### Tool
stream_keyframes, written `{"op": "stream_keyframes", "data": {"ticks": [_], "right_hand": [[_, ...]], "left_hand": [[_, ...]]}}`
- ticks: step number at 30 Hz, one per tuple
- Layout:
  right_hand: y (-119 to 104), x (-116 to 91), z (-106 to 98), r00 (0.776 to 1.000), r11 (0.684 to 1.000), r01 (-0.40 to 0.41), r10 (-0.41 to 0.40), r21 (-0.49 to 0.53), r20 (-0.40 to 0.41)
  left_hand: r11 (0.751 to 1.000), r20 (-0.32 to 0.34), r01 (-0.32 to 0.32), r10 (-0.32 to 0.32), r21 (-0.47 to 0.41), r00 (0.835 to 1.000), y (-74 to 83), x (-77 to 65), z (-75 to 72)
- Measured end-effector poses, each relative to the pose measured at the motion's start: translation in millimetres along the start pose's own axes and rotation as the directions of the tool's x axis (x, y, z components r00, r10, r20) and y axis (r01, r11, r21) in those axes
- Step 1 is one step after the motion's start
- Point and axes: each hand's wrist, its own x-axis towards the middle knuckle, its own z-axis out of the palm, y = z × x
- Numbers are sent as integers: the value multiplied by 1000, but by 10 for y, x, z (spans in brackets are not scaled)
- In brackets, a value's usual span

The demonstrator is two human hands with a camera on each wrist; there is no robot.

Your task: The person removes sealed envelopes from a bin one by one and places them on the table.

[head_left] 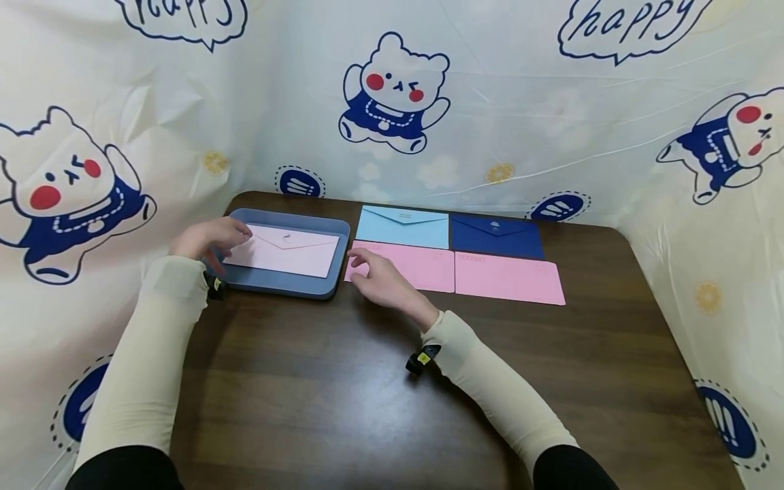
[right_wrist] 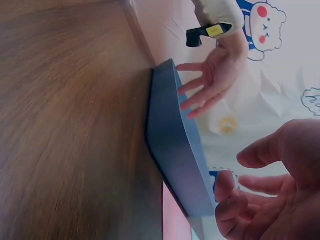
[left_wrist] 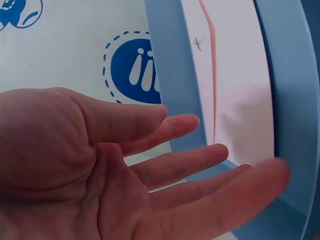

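Observation:
A pale pink envelope (head_left: 294, 253) lies flap side up in a blue-grey tray (head_left: 282, 283) at the table's back left. My left hand (head_left: 211, 238) hovers over the tray's left end, fingers spread and nothing held; in the left wrist view its fingers (left_wrist: 180, 158) overlap the envelope and tray edge. My right hand (head_left: 382, 278) is just right of the tray, above a pink envelope (head_left: 422, 267), its fingers loosely bent around nothing. The right wrist view shows that hand (right_wrist: 275, 185) beside the tray's outer wall (right_wrist: 170, 125).
Right of the tray lie a light blue envelope (head_left: 404, 229), a dark blue envelope (head_left: 496, 237) and a second pink envelope (head_left: 508, 278), edge to edge. Brown wooden table (head_left: 318, 395) stretches in front. A printed curtain (head_left: 520, 102) hangs behind and at both sides.

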Motion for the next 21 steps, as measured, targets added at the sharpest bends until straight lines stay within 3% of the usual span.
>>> {"op": "stream_keyframes", "data": {"ticks": [5, 10, 14, 21], "right_hand": [[-143, 139, 158, 1000, 999, 8, -9, -45, -23], [-281, 261, 259, 1000, 996, 25, -25, -80, 3], [-308, 337, 314, 999, 995, -17, 22, -94, 47], [-370, 421, 393, 994, 994, -93, 96, -52, 49]], "left_hand": [[999, 30, 30, -29, -34, 999, -41, 24, 14], [1000, 25, 14, -13, -23, 1000, -93, 33, 27], [1000, 21, 5, -5, -22, 1000, -82, 37, 67], [999, 16, 42, -42, -27, 999, -40, 59, 54]]}}
